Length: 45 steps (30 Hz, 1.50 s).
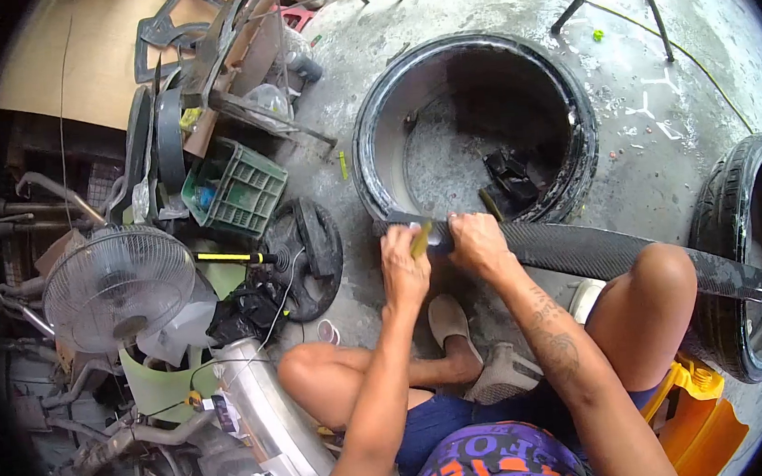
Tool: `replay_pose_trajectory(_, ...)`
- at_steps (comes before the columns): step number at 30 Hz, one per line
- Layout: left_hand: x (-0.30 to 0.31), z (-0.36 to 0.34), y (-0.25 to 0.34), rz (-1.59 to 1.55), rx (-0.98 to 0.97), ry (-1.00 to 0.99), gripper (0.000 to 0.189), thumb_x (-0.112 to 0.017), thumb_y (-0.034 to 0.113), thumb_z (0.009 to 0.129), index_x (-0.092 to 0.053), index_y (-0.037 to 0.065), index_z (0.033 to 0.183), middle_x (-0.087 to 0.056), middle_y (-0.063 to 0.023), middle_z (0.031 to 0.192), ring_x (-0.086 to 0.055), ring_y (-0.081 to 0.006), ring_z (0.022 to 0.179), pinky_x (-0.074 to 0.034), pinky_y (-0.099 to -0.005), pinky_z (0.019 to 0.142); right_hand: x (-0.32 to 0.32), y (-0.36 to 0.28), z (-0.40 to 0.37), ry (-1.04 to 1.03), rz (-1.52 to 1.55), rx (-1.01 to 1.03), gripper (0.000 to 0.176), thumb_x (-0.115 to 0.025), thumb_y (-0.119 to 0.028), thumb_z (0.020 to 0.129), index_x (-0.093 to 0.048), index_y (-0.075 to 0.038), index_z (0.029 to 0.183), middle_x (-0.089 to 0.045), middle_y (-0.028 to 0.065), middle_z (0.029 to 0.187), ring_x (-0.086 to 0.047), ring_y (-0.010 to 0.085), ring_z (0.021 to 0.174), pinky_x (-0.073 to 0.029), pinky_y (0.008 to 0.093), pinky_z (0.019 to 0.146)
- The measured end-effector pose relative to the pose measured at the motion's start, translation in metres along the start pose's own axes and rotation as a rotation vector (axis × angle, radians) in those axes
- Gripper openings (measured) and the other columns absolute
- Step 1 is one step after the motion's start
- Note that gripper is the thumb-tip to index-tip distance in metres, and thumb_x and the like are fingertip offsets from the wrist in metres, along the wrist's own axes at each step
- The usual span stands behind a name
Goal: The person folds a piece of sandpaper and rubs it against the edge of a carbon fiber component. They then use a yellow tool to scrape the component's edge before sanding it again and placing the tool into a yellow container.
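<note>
A long black panel with a carbon-fibre weave (570, 248) lies across the near rim of a large upright tire (364, 141) and reaches right over a second tire (717, 211). Near the panel's left end, my left hand (404, 267) is closed on a small yellow piece (420, 239), which looks thin and folded; its exact kind is not clear. Just to its right, my right hand (480, 244) grips the panel, fingers bent over its far edge. Between the two hands a shiny part of the panel shows.
A crumpled black plastic bag (508, 174) lies inside the large tire. On the left are a standing fan (120, 281), a green crate (239, 191), a black steering-wheel-like part (316, 261) and metal pipes. A yellow plastic stool (694, 406) is at my right.
</note>
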<state>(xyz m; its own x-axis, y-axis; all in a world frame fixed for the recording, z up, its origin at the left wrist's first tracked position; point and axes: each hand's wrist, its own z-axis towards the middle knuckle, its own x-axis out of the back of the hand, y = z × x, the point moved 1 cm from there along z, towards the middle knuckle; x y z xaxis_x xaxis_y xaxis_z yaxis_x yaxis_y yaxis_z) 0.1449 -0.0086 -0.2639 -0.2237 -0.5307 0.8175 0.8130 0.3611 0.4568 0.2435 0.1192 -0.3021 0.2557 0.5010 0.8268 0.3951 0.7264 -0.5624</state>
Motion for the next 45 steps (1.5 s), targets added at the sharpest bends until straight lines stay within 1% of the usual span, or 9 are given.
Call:
replay_pose_trajectory(8, -0.002, 0.005, 0.0, -0.009, 0.001, 0.004, 0.014, -0.063, 0.004, 0.088, -0.068, -0.001, 0.101, -0.062, -0.0194, 0.095, -0.06, -0.0405, 0.09, -0.048, -0.0468, 0.08, 0.001, -0.001, -0.001, -0.002, -0.008, -0.009, 0.05, -0.087, -0.024, 0.064, -0.066, 0.0, 0.102, -0.072, 0.0189, 0.095, -0.072, 0.0352, 0.088, -0.059, 0.0443, 0.078)
replay_pose_trajectory(11, 0.0, 0.012, -0.009, -0.08, 0.08, 0.067, 0.017, -0.064, 0.003, 0.088, -0.067, -0.001, 0.105, -0.062, -0.0198, 0.1, -0.06, -0.0402, 0.097, -0.048, -0.0473, 0.086, 0.006, 0.003, 0.005, -0.016, 0.007, -0.004, 0.05, -0.087, -0.023, 0.064, -0.066, 0.0, 0.103, -0.072, 0.0193, 0.095, -0.072, 0.035, 0.088, -0.059, 0.0444, 0.078)
replay_pose_trajectory(13, 0.012, 0.004, -0.002, -0.104, 0.187, 0.124, 0.022, -0.068, 0.006, 0.089, -0.066, -0.002, 0.109, -0.062, -0.0201, 0.1, -0.061, -0.0389, 0.097, -0.048, -0.0453, 0.088, 0.006, 0.001, -0.001, 0.078, 0.036, 0.028, 0.036, -0.081, -0.019, 0.066, -0.066, -0.001, 0.093, -0.072, 0.0205, 0.086, -0.072, 0.0369, 0.083, -0.058, 0.0446, 0.076)
replay_pose_trajectory(18, 0.015, -0.007, 0.0, -0.022, 0.127, 0.034, 0.025, -0.066, 0.001, 0.087, -0.062, -0.004, 0.111, -0.06, -0.0208, 0.104, -0.059, -0.0407, 0.099, -0.047, -0.0475, 0.089, -0.005, 0.001, 0.001, 0.037, 0.01, -0.005, 0.048, -0.086, -0.025, 0.063, -0.066, 0.001, 0.099, -0.072, 0.0191, 0.088, -0.072, 0.0365, 0.086, -0.058, 0.0445, 0.077)
replay_pose_trajectory(21, 0.005, -0.021, 0.02, 0.019, 0.063, 0.02, 0.012, -0.065, 0.005, 0.089, -0.064, -0.002, 0.099, -0.061, -0.0193, 0.097, -0.059, -0.0397, 0.095, -0.047, -0.046, 0.084, -0.002, 0.002, 0.001, 0.013, 0.019, 0.01, 0.053, -0.089, -0.028, 0.062, -0.065, 0.0, 0.1, -0.072, 0.0192, 0.092, -0.072, 0.0365, 0.089, -0.058, 0.0449, 0.079)
replay_pose_trajectory(27, 0.006, -0.002, 0.005, 0.041, 0.078, 0.023, 0.012, -0.065, 0.006, 0.089, -0.066, -0.001, 0.098, -0.062, -0.0186, 0.098, -0.059, -0.0397, 0.092, -0.047, -0.046, 0.082, 0.005, -0.002, 0.002, -0.048, 0.003, -0.014, 0.047, -0.085, -0.02, 0.066, -0.066, 0.0, 0.104, -0.073, 0.0185, 0.092, -0.073, 0.0344, 0.088, -0.059, 0.043, 0.079)
replay_pose_trajectory(36, 0.01, -0.009, 0.007, 0.017, 0.039, 0.005, 0.022, -0.06, 0.0, 0.084, -0.064, -0.001, 0.106, -0.06, -0.0192, 0.1, -0.057, -0.0408, 0.094, -0.045, -0.0478, 0.084, 0.004, 0.0, 0.0, 0.001, 0.016, -0.002, 0.052, -0.087, -0.025, 0.066, -0.065, 0.001, 0.105, -0.072, 0.0192, 0.093, -0.072, 0.0354, 0.089, -0.058, 0.044, 0.079)
replay_pose_trajectory(38, 0.01, -0.022, 0.017, 0.025, 0.013, 0.013, 0.013, -0.066, 0.005, 0.089, -0.067, 0.0, 0.1, -0.063, -0.0178, 0.098, -0.06, -0.0382, 0.091, -0.048, -0.046, 0.082, 0.006, 0.0, 0.003, -0.031, 0.03, 0.003, 0.052, -0.087, -0.025, 0.066, -0.065, 0.002, 0.105, -0.072, 0.0191, 0.093, -0.072, 0.0355, 0.089, -0.058, 0.0441, 0.08)
replay_pose_trajectory(45, 0.008, -0.01, 0.013, 0.026, 0.027, 0.029, 0.015, -0.065, 0.006, 0.089, -0.067, -0.001, 0.102, -0.063, -0.0183, 0.098, -0.06, -0.0391, 0.093, -0.048, -0.0461, 0.084, 0.002, 0.001, -0.001, 0.048, 0.017, 0.02, 0.048, -0.085, -0.022, 0.066, -0.066, 0.001, 0.104, -0.072, 0.0195, 0.091, -0.072, 0.0353, 0.087, -0.058, 0.0443, 0.079)
